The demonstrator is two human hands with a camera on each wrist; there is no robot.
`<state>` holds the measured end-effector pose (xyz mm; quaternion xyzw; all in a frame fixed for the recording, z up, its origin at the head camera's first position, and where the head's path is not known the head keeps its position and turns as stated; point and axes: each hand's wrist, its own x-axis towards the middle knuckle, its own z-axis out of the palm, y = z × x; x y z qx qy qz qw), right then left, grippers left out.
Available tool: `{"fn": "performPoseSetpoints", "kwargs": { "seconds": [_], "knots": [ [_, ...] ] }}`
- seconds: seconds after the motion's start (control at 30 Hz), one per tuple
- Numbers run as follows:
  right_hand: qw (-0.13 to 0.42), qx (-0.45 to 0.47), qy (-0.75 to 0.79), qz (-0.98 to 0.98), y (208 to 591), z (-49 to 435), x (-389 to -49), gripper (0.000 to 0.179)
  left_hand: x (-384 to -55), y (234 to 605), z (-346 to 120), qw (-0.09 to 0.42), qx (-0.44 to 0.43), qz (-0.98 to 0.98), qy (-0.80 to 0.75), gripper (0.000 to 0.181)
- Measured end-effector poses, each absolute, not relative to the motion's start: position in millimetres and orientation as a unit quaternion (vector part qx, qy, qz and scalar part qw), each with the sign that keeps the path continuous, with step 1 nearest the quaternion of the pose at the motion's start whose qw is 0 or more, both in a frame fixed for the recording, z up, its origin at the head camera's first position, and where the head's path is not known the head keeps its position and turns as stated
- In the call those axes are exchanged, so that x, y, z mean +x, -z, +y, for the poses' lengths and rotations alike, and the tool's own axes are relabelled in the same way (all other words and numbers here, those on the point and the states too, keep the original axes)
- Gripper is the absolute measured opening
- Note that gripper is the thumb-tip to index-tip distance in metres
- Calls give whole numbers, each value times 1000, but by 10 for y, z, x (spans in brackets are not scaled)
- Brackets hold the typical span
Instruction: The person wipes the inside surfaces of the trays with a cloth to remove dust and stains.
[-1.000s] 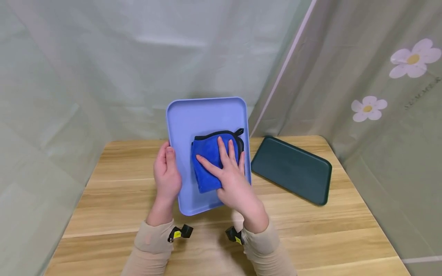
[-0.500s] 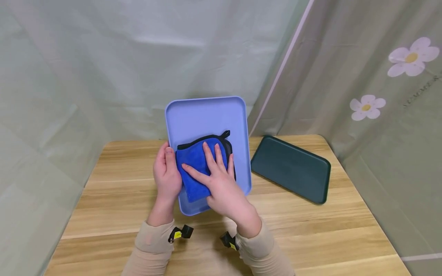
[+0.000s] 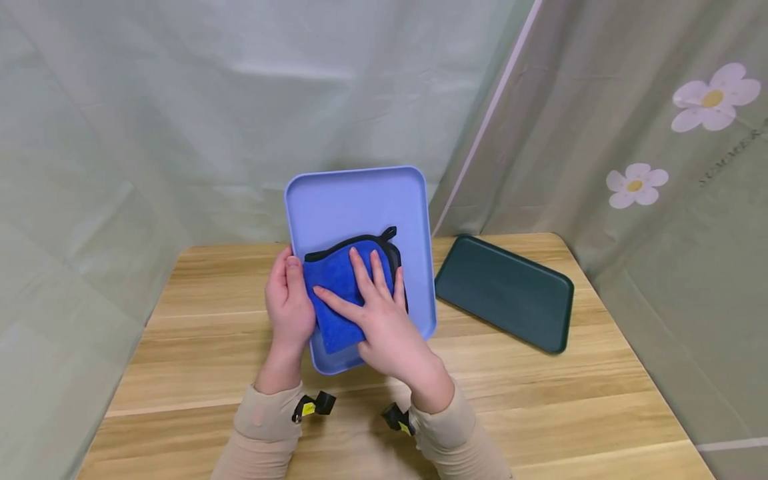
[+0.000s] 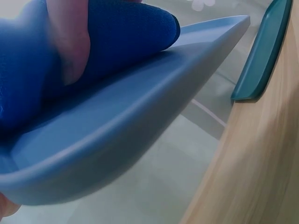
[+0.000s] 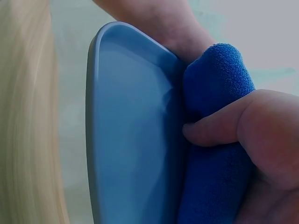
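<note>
In the head view, my left hand (image 3: 290, 303) grips the left edge of a light blue tray (image 3: 360, 200), its thumb along the rim. The tray is held tilted up above the table. My right hand (image 3: 387, 320) lies on a folded blue cloth (image 3: 339, 327) with black trim and a small loop, its fingers spread and straight, pressing it to the tray's lower left. The right wrist view shows the thumb (image 5: 215, 128) across the side of the cloth (image 5: 219, 74). In the left wrist view, a finger (image 4: 70, 42) presses into the cloth (image 4: 126, 28).
A dark green tray (image 3: 507, 293) lies at an angle on the wooden table (image 3: 198, 347), to the right. Pale curtains (image 3: 210, 120) hang behind and at both sides, with white flowers (image 3: 637, 187) on the right. Each wrist wears a small black camera (image 3: 324, 403).
My right hand has slid the cloth left and slightly down across the blue tray, close to the left hand. It has hardly shifted in the last half second. The left hand keeps its grip.
</note>
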<state>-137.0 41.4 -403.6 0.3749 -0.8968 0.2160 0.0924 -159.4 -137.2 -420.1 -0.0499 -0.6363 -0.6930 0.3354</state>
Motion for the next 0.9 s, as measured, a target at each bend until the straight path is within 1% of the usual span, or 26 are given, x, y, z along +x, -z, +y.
{"fn": "performPoseSetpoints", "kwargs": {
  "seconds": [0.6, 0.9],
  "knots": [
    [85, 365, -204, -904, 4044, 505, -1412, 121, -1614, 4195, -1345, 326, -44, -660, 676, 38],
    [81, 368, -197, -905, 4053, 588, -1453, 123, -1635, 4214, -1346, 332, -37, -655, 678, 37]
  ]
}}
